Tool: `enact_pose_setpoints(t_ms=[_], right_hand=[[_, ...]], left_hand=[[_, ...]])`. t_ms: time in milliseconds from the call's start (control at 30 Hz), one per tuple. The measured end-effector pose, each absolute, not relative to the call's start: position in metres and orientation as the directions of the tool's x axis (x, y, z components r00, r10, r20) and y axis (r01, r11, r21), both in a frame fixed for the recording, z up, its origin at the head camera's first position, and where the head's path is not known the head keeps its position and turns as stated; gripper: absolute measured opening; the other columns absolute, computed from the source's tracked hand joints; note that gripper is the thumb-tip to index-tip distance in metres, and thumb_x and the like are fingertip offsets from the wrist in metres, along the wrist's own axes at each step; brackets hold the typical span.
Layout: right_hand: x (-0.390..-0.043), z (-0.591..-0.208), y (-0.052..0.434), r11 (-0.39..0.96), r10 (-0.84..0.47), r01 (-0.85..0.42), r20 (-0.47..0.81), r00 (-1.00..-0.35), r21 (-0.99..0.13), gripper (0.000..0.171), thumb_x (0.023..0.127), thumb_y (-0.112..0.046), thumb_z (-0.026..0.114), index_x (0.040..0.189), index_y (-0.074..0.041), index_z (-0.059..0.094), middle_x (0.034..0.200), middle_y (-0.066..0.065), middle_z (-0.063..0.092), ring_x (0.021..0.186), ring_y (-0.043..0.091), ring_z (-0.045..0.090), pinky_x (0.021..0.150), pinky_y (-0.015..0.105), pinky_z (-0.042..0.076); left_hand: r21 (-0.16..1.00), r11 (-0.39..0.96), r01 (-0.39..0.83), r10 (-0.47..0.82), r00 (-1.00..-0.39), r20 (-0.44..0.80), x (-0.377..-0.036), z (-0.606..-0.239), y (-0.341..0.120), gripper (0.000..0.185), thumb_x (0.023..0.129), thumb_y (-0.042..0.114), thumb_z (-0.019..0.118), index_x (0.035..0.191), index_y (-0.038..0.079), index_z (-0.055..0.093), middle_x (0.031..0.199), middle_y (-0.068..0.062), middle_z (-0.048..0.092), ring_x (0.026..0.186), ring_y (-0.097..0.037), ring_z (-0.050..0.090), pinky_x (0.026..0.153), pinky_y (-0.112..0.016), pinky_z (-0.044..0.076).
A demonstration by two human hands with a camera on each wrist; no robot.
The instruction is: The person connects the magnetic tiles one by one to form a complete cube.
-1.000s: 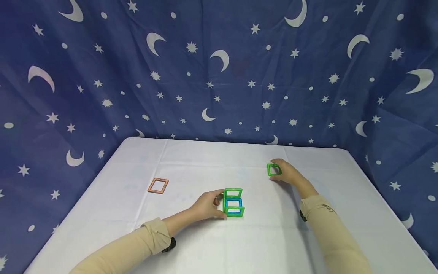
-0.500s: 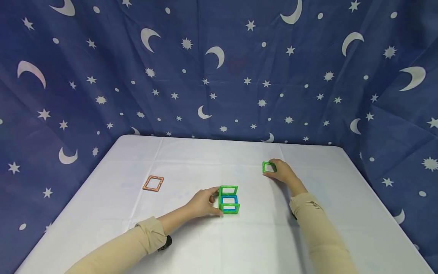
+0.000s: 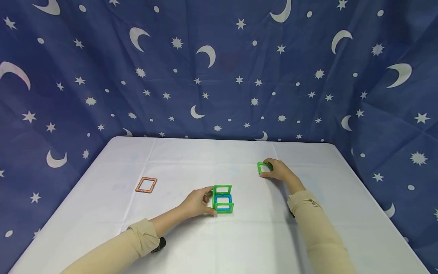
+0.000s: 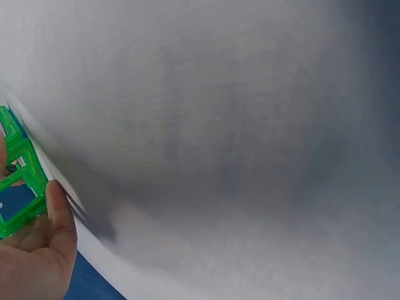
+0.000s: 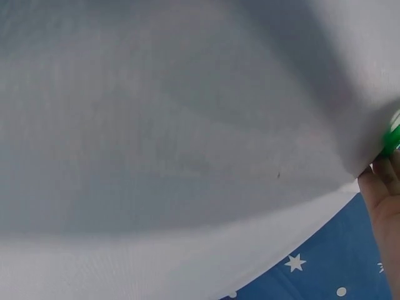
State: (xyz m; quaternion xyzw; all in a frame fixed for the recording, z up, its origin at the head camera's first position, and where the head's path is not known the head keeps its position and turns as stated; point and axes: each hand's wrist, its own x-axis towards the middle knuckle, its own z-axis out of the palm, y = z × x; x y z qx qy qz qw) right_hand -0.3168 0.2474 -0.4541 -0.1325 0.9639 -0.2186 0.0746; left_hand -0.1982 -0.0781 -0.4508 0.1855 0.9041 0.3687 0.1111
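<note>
A small structure of green and blue square frames (image 3: 223, 199) stands near the middle of the white table (image 3: 219, 236). My left hand (image 3: 198, 201) grips its left green wall; that hand (image 4: 31, 256) and the green frames (image 4: 19, 181) show at the left edge of the left wrist view. Further back on the right, my right hand (image 3: 278, 170) pinches a loose green square frame (image 3: 263, 167), tilted up off the cloth. The right wrist view shows only a bit of that hand (image 5: 382, 194) and a sliver of the green frame (image 5: 392, 139).
An orange square frame (image 3: 146, 185) lies flat on the table's left side. A blue curtain with moons and stars (image 3: 219, 68) hangs behind and around the table. Bare white cloth stretches in front of the structure.
The right hand has drawn the green frame slightly left, towards the structure. The left hand keeps its hold on the structure. The head view has drifted a little.
</note>
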Motion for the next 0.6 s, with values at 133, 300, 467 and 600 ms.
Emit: enact_pose_setpoints(t_ms=[133, 300, 467, 600], right_hand=[[-0.3160, -0.4520, 0.2500, 0.866, -0.289, -0.216, -0.098, -0.952, -0.451, 0.063, 0.083, -0.033, 0.072, 0.129, 0.004, 0.049, 0.126, 0.026, 0.055, 0.115, 0.038, 0.052, 0.102, 0.050, 0.040], [-0.3128, -0.4548, 0.2509, 0.854, -0.292, -0.209, -0.106, -0.951, -0.477, 0.060, 0.085, -0.032, 0.070, 0.129, 0.003, 0.049, 0.127, 0.025, 0.055, 0.117, 0.039, 0.051, 0.102, 0.051, 0.039], [-0.3109, -0.4543, 0.2515, 0.846, -0.323, -0.223, -0.133, -0.937, -0.484, 0.061, 0.085, -0.033, 0.069, 0.128, 0.004, 0.047, 0.124, 0.025, 0.055, 0.113, 0.038, 0.052, 0.101, 0.052, 0.040], [-0.3102, -0.4501, 0.2523, 0.843, -0.345, -0.244, -0.132, -0.930, -0.479, 0.062, 0.086, -0.034, 0.068, 0.129, 0.005, 0.046, 0.125, 0.026, 0.055, 0.114, 0.038, 0.052, 0.101, 0.053, 0.040]], left_hand=[[0.716, 0.654, 0.245, 0.416, -0.907, -0.070, -0.1985, -0.4503, -0.0771, 0.082, 0.067, 0.019, 0.085, 0.134, -0.007, 0.045, 0.109, -0.010, 0.064, 0.079, -0.013, 0.049, 0.066, -0.024, 0.040], [0.728, 0.641, 0.244, 0.433, -0.898, -0.081, -0.1965, -0.4517, -0.0800, 0.083, 0.067, 0.019, 0.085, 0.134, -0.008, 0.044, 0.105, -0.009, 0.064, 0.078, -0.013, 0.048, 0.065, -0.022, 0.039], [0.739, 0.619, 0.267, 0.447, -0.893, -0.053, -0.1966, -0.4545, -0.0811, 0.082, 0.067, 0.019, 0.085, 0.133, -0.008, 0.045, 0.115, -0.014, 0.064, 0.079, -0.013, 0.050, 0.064, -0.020, 0.041], [0.742, 0.612, 0.272, 0.445, -0.895, -0.039, -0.1992, -0.4546, -0.0797, 0.081, 0.067, 0.018, 0.085, 0.133, -0.005, 0.046, 0.115, -0.015, 0.064, 0.079, -0.012, 0.050, 0.066, -0.020, 0.042]])
